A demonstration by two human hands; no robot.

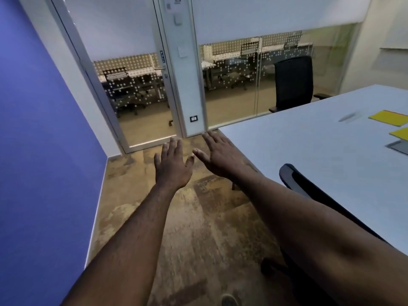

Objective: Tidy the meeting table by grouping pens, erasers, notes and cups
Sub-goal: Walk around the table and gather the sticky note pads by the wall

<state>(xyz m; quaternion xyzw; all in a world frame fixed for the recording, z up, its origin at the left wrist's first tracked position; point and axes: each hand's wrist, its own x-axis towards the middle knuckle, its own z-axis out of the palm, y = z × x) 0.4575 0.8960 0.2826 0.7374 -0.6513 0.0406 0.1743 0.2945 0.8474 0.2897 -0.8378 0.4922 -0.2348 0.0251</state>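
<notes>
Both arms stretched out forward over the brown floor (194,228), palms down. Left hand (173,165) flat with fingers spread, grip wide and holding nothing. Right hand (217,156) same deal, grip wide and empty, fingers reaching toward the near corner of the tabletop (309,146) but not clearly touching it, can't tell for sure from this angle.

Off to the right on the white tabletop: a yellow note (389,117) near the far right edge, and a second yellow note (400,133) just below it, partly cut off by the frame. Just under that, a grey flat thing (399,147), too cropped to name. Also a blurry grey smudge (350,117) left of the first note, too smeared to tell what it is. All of that well apart from both hands.

Black chair (309,191) tucked against the tabletop edge beside the right forearm. Another black chair (294,82) at the far end. Glass door (136,93) and glass wall straight ahead, blue wall (44,140) on the left.
</notes>
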